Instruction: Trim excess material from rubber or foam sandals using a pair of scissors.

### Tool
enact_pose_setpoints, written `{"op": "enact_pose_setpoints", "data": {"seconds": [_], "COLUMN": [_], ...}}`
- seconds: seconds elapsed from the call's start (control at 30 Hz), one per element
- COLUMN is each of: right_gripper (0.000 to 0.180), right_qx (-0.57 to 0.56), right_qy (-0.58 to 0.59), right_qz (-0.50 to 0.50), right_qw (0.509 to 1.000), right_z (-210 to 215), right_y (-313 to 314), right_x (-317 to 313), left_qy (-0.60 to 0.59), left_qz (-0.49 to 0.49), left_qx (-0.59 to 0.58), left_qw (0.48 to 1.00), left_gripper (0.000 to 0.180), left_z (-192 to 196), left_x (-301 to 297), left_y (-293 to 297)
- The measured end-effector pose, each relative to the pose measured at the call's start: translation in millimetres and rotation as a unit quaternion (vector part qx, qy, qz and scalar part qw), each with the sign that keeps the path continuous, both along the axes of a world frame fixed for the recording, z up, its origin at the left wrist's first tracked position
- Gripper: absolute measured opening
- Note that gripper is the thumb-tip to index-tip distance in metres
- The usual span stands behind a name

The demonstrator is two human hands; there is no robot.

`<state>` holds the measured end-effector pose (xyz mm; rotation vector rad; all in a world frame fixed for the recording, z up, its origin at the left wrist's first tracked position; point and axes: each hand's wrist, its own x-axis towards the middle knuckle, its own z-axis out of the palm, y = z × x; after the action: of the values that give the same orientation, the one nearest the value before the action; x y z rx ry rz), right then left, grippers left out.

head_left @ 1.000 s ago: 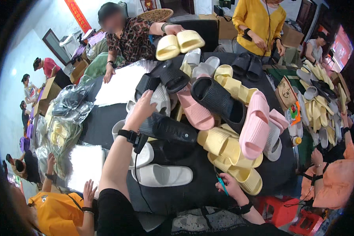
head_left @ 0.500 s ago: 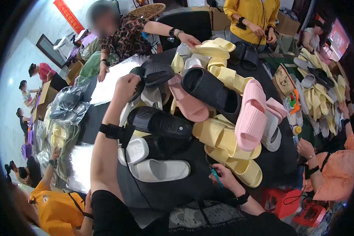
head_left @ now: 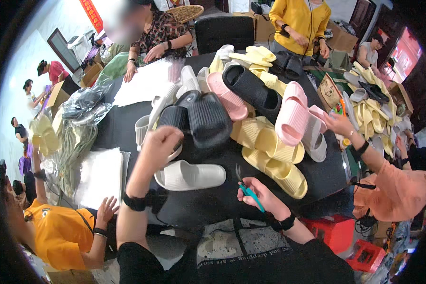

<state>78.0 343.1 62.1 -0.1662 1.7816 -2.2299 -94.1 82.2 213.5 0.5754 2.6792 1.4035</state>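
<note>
Right hand (head_left: 265,198) clasps teal-handled nippers (head_left: 250,195) at five o'clock; left hand (head_left: 157,152) grips a black ribbed slide (head_left: 173,118); pale lettering (head_left: 246,256) crosses the black shirt (head_left: 255,272) at six.

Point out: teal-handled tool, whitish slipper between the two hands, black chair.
Teal-handled tool (head_left: 253,199): head view, on its handle.
Whitish slipper (head_left: 201,176): head view, on the footbed.
Black chair (head_left: 224,34): head view, on the backrest.

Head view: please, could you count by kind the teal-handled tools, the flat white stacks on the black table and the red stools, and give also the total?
Teal-handled tool, in the right hand: 1
Flat white stacks: 2
Red stools: 2
Total: 5
</note>
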Motion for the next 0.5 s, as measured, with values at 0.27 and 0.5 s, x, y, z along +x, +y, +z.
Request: {"op": "enact_pose_setpoints", "data": {"seconds": [0.27,0.5], "right_gripper": [0.042,0.042], "right_qx": [0.065,0.212], "right_qy": [-0.033,0.042], "right_qz": [0.093,0.14], "right_qw": [0.993,0.966], "right_z": [7,-25], "right_y": [-40,-50], "right_x": [9,0], "left_qy": [-0.162,-0.154], "left_qz": [0.116,0.122], "left_qx": [0.174,0.102], "left_qw": [0.964,0.975], "left_gripper": [0.02,0.018], "left_z": [-104,-157], "left_x": [116,150], "left_y": [-37,-62]}}
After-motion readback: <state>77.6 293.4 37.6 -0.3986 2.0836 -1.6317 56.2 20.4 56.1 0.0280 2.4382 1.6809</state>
